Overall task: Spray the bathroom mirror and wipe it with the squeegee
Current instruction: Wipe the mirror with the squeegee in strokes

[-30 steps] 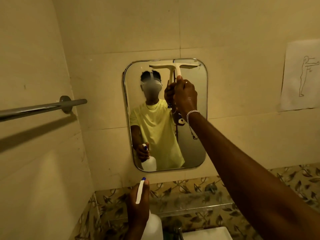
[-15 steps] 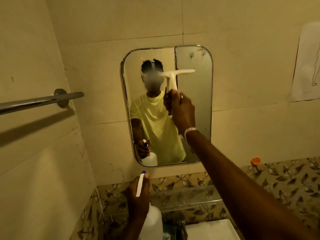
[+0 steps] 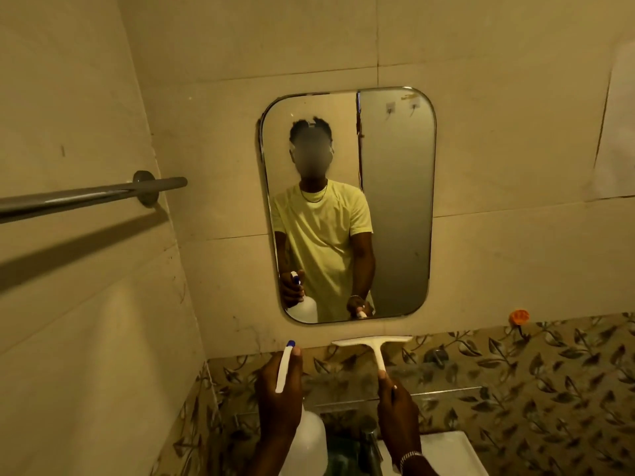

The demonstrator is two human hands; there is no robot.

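Dim yellow light, a hard shadow under the towel rail (image 3: 86,197), wide-angle bending at edges.

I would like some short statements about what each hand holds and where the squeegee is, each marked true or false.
1. The right hand grips the squeegee by its handle. True.
2. The squeegee blade presses on the mirror glass. False: it is below the mirror's lower edge.
3. The left hand holds a white spray bottle. True.
4. The towel bar is on the right wall. False: it is on the left wall.
5. The bracelet is on the left wrist. False: it is on the right wrist.
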